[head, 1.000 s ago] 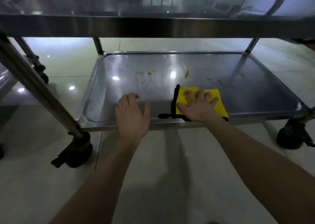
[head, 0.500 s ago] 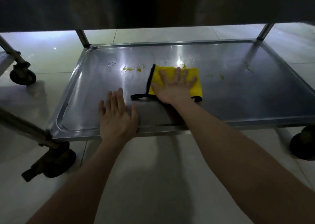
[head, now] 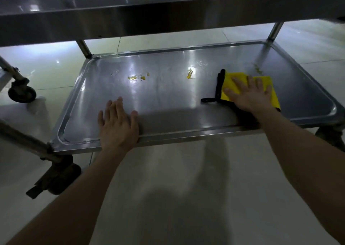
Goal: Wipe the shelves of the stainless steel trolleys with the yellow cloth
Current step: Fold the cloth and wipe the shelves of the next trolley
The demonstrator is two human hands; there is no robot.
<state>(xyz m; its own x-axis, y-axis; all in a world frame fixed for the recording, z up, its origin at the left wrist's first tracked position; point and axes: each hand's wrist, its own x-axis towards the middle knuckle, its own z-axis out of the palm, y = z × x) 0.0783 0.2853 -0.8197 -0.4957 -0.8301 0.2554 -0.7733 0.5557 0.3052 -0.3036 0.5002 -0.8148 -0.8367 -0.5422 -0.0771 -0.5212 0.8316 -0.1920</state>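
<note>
Head view: yellow cloth [head: 228, 84] lies flat on shelf [head: 168, 99], under the right grip [head: 251, 95].

Yellow cloth [head: 230, 84] flat on stained lower shelf [head: 168, 103].

Tallies two hands: left hand [head: 118, 125], right hand [head: 250, 95]. Logs one yellow cloth [head: 229, 82], under the right hand. Counts two shelves: lower shelf [head: 168, 99] beneath both hands, upper shelf [head: 168, 17] above them. Records three yellow smears: left smear [head: 136, 77] beyond the left hand, middle smear [head: 190, 74] beyond the gap between the hands, right smear [head: 258, 69] just past the right hand's fingertips. Notes three casters: near caster [head: 56, 177] left of the left forearm, far caster [head: 22, 92] well left of the left hand, right caster [head: 332, 138] right of the right forearm.
</note>
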